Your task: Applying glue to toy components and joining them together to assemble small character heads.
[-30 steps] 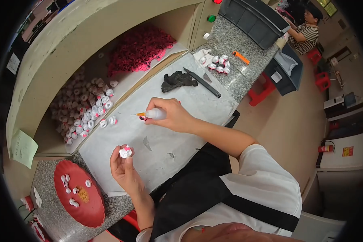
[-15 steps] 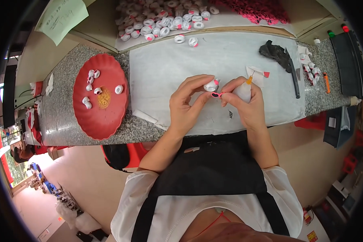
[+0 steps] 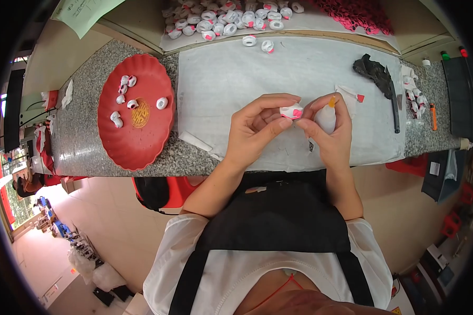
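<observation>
My left hand pinches a small round white piece with pink patches between thumb and fingers. Close on its right is my right hand, with thumb and forefinger tips at the piece's edge; whether they touch it I cannot tell. Tucked in the right palm is a small translucent squeeze bottle with an amber tip pointing away from me. Both hands are held over a white sheet spread on the worktop.
At left stands a red scalloped tray with several similar pieces. A pile of white pieces and a heap of pink parts lie at the back. Right are black plastic, a black pen and an orange marker.
The small pink-and-black part pinched between my hands no longer shows. The white piece has come down to the fingertips of both hands. The whole view has shifted slightly.
</observation>
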The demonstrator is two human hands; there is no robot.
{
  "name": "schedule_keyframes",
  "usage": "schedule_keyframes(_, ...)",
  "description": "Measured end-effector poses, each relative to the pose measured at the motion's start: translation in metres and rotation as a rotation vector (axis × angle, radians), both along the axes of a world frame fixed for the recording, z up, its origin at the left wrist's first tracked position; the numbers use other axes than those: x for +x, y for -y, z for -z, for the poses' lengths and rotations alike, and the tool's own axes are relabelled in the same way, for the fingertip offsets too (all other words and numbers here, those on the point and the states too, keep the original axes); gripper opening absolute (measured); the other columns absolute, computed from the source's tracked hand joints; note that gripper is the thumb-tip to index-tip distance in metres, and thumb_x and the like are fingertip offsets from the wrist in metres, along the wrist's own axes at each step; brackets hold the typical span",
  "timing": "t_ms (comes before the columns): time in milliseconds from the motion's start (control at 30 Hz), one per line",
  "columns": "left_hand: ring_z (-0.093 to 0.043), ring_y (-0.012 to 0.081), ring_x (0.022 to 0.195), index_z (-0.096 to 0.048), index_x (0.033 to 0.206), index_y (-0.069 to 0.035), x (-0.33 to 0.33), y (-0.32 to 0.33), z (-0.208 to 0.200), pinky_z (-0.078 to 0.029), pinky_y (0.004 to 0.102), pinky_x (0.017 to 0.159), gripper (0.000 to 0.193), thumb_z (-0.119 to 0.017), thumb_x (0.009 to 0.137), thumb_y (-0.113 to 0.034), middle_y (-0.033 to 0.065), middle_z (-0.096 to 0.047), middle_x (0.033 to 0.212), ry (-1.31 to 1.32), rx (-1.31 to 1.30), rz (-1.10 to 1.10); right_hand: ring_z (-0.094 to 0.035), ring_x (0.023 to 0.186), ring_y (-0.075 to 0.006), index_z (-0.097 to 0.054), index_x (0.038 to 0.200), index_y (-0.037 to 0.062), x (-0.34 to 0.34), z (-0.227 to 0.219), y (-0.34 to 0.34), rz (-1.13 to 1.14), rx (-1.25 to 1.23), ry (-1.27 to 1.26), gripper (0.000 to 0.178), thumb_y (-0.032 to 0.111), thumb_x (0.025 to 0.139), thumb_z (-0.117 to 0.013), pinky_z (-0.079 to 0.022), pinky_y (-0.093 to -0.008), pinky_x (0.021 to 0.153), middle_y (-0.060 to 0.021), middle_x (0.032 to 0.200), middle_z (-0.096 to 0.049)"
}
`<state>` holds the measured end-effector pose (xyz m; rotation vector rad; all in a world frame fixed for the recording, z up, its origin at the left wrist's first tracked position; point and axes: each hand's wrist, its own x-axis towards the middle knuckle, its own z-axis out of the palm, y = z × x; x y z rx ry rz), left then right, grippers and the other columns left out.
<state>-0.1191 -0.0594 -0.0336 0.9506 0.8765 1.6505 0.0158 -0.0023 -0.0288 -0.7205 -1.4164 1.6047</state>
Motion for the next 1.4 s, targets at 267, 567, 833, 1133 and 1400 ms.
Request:
schedule_keyframes(267,-0.049,0.0169,0.091,-0.051,0.097,0.003,-0.003,0.001,0.001,-0.04,0.0271,0.079,0.025,-0.053,0.072,0.004,0.0123,-0.052,0.099,0.143,-0.028,0.129,-0.048,0.063,-0.0071,-0.052,0.088,0.0,-0.006,-0.008,0.002,-0.133,-0.156,-0.078,0.026,0.0,0.065,-0.063,-0.039,-0.0179,0.047,-0.0048,0.076,-0.052)
schedule_keyframes(567,-0.051,0.0172,0.088,-0.053,0.096,0.002,-0.002,0.002,0.0,-0.041,0.028,0.077,0.024,-0.054,0.072,0.002,0.0118,-0.054,0.094,0.155,-0.028,0.184,-0.052,0.057,-0.0138,-0.049,0.085,-0.001,0.002,0.0,0.003,-0.173,-0.161,-0.121,0.023,-0.002,0.065,-0.06,-0.042,-0.0228,0.045,-0.0115,0.08,-0.054)
schedule_keyframes(833,-0.051,0.0152,0.087,-0.053,0.096,0.001,0.002,0.003,0.003,-0.04,0.0281,0.078,0.025,-0.055,0.072,0.003,0.0092,-0.055,0.094,-0.06,0.045,0.035,-0.051,0.054,-0.0135,-0.049,0.09,-0.0017,0.001,-0.006,0.004,-0.138,-0.19,-0.066,0.025,-0.004,0.066,-0.056,-0.042,-0.0227,0.045,-0.0124,0.08,-0.055)
schedule_keyframes(1133,-0.051,0.0175,0.086,-0.052,0.092,0.001,-0.014,0.022,-0.006,-0.04,0.0301,0.076,0.023,-0.057,0.07,0.002,0.0121,-0.053,0.092,0.084,0.099,0.12,-0.051,0.056,-0.0127,-0.05,0.087,-0.0027,-0.012,-0.011,0.019,-0.237,-0.293,-0.131,0.023,-0.003,0.065,-0.059,-0.041,-0.0217,0.045,-0.0096,0.073,-0.054)
schedule_keyframes(1400,-0.049,0.0162,0.084,-0.054,0.087,-0.001,-0.005,0.034,-0.012,-0.039,0.0293,0.076,0.017,-0.058,0.07,0.001,0.011,-0.051,0.091,0.281,0.014,0.223,-0.049,0.049,-0.0151,-0.045,0.083,-0.0007,-0.007,-0.014,0.039,-0.15,-0.256,-0.131,0.02,-0.001,0.065,-0.054,-0.041,-0.024,0.043,-0.0135,0.07,-0.052)
